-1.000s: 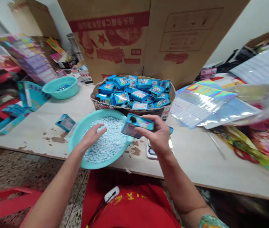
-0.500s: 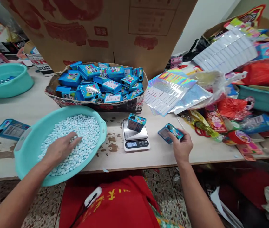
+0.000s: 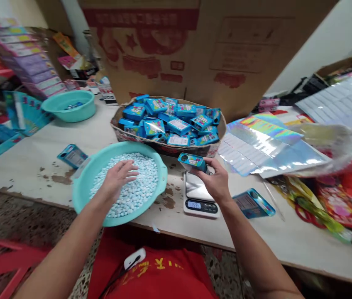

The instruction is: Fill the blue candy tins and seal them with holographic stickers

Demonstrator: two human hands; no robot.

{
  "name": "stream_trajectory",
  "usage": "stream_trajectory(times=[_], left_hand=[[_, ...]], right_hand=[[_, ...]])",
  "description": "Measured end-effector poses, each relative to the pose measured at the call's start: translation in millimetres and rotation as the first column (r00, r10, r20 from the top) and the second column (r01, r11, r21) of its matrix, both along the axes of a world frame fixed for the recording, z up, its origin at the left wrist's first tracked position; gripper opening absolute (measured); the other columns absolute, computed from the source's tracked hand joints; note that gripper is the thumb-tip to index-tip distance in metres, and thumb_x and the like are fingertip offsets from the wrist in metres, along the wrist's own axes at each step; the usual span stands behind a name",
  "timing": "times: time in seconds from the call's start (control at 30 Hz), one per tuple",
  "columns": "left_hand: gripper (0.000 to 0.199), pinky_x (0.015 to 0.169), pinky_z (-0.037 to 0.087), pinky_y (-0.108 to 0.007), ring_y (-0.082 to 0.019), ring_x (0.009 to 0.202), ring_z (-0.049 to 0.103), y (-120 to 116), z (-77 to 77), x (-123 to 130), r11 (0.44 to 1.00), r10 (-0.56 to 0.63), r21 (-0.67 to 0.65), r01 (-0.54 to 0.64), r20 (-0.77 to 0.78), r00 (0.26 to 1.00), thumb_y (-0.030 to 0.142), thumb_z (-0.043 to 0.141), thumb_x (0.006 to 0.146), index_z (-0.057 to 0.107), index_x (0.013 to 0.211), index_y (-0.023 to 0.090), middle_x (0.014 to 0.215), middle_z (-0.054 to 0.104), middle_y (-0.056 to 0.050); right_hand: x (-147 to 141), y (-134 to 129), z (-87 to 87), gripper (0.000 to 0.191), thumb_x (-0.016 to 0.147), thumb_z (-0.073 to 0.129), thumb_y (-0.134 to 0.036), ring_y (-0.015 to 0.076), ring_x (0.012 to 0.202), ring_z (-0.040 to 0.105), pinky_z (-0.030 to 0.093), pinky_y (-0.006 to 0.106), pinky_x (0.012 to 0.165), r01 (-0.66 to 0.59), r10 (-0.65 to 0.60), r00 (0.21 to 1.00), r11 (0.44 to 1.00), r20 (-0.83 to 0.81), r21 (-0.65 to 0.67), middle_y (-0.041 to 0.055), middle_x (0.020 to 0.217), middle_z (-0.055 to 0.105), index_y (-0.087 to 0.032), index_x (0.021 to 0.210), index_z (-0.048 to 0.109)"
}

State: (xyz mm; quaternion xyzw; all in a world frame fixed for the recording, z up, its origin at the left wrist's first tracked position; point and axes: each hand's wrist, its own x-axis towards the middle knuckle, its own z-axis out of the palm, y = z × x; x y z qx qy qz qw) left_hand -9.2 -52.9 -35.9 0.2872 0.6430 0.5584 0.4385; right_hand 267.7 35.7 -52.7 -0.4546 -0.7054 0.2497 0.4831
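Observation:
My right hand (image 3: 215,179) grips a small blue candy box (image 3: 191,160) and holds it just above the digital scale (image 3: 201,207), whose display is lit. My left hand (image 3: 120,176) is over the pale blue candies (image 3: 141,191), fingers spread, with nothing visible in it. Those candies fill the bottom of a turquoise basin (image 3: 161,172). Another blue box (image 3: 253,203) lies on the table to the right of the scale, partly behind my right forearm. A further blue box (image 3: 72,156) rests left of the basin.
Behind the basin, a cut-down carton (image 3: 219,143) is heaped with blue boxes, against a big cardboard box (image 3: 163,50). A second turquoise basin (image 3: 82,110) stands back left. Shiny label sheets (image 3: 266,141) and red-handled scissors (image 3: 305,214) lie to the right.
My right hand has let go of one box right of the scale and lifted another off it. My left hand has risen from the candies and opened. The view has swung left.

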Motion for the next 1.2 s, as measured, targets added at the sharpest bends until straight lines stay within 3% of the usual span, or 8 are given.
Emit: stream_trajectory(times=[0.07, 0.13, 0.23, 0.33, 0.57, 1.07, 1.2], left_hand=[[0.045, 0.075, 0.05, -0.036, -0.024, 0.086, 0.065, 6, 6.1, 7, 0.992, 0.092, 0.054, -0.115, 0.316, 0.944, 0.056, 0.058, 0.075, 0.06, 0.098, 0.017, 0.101, 0.065, -0.014], [0.046, 0.072, 0.051, -0.034, -0.022, 0.085, 0.064, 14, 10.7, 10, 0.973, 0.16, 0.061, -0.221, 0.507, 0.847, 0.059, 0.049, 0.08, 0.059, 0.098, 0.018, 0.101, 0.064, -0.013], [0.043, 0.065, 0.051, -0.031, -0.017, 0.072, 0.061, 25, 12.8, 6, 0.951, 0.225, 0.021, -0.308, 0.636, 0.738, 0.056, 0.041, 0.086, 0.06, 0.097, 0.019, 0.087, 0.061, -0.009], [0.037, 0.06, 0.05, -0.029, -0.014, 0.061, 0.057, 29, 10.1, -2, 0.933, 0.246, 0.013, -0.359, 0.703, 0.667, 0.047, 0.04, 0.089, 0.06, 0.093, 0.016, 0.075, 0.054, -0.005], [0.022, 0.062, 0.049, -0.026, -0.014, 0.065, 0.058, 21, 5.2, -10, 0.916, 0.245, 0.014, -0.4, 0.77, 0.59, 0.027, 0.046, 0.089, 0.058, 0.078, 0.012, 0.073, 0.057, -0.007], [0.02, 0.057, 0.045, -0.025, -0.011, 0.056, 0.055, 18, 10.3, -2, 0.93, 0.204, 0.048, -0.365, 0.757, 0.621, 0.019, 0.047, 0.087, 0.06, 0.076, 0.01, 0.066, 0.059, -0.005], [0.012, 0.059, 0.046, -0.024, -0.01, 0.059, 0.055, 21, 10.5, 1, 0.922, 0.237, 0.028, -0.385, 0.747, 0.622, 0.005, 0.051, 0.079, 0.058, 0.07, 0.01, 0.065, 0.059, -0.003]], right_hand=[[-30, -1, 26.7, 0.029, 0.072, 0.068, -0.032, 0.0219, 0.094, 0.058, 0.041, 0.037, 0.086, -0.119, 0.103, 0.989, 0.98, 0.105, 0.161, 0.004, 0.1, 0.065, -0.023, 0.099, 0.062], [-64, -3, 43.6, 0.028, 0.074, 0.066, -0.027, 0.0228, 0.1, 0.057, 0.035, 0.039, 0.092, -0.261, 0.189, 0.943, 0.931, 0.273, 0.257, 0.0038, 0.103, 0.066, -0.026, 0.101, 0.063], [-110, -5, 48.3, 0.026, 0.075, 0.065, -0.024, 0.0225, 0.099, 0.058, 0.029, 0.039, 0.092, -0.412, 0.242, 0.845, 0.863, 0.477, 0.292, 0.0028, 0.101, 0.068, -0.026, 0.101, 0.063], [-134, -5, 41.9, 0.025, 0.078, 0.062, -0.024, 0.0209, 0.098, 0.058, 0.028, 0.038, 0.09, -0.427, 0.239, 0.841, 0.844, 0.485, 0.324, 0.0021, 0.103, 0.068, -0.026, 0.103, 0.062], [-138, -6, 31.3, 0.026, 0.077, 0.065, -0.028, 0.0227, 0.098, 0.058, 0.03, 0.037, 0.087, -0.378, 0.187, 0.851, 0.867, 0.492, 0.325, 0.0043, 0.103, 0.068, -0.024, 0.103, 0.063], [-132, -11, 22.1, 0.027, 0.078, 0.065, -0.026, 0.0211, 0.098, 0.059, 0.03, 0.035, 0.087, -0.363, 0.148, 0.874, 0.833, 0.464, 0.418, 0.004, 0.104, 0.068, -0.024, 0.105, 0.063], [-134, -9, 17.5, 0.028, 0.076, 0.066, -0.027, 0.0222, 0.095, 0.059, 0.032, 0.036, 0.085, -0.347, 0.149, 0.875, 0.857, 0.461, 0.382, 0.004, 0.101, 0.068, -0.024, 0.104, 0.064]])
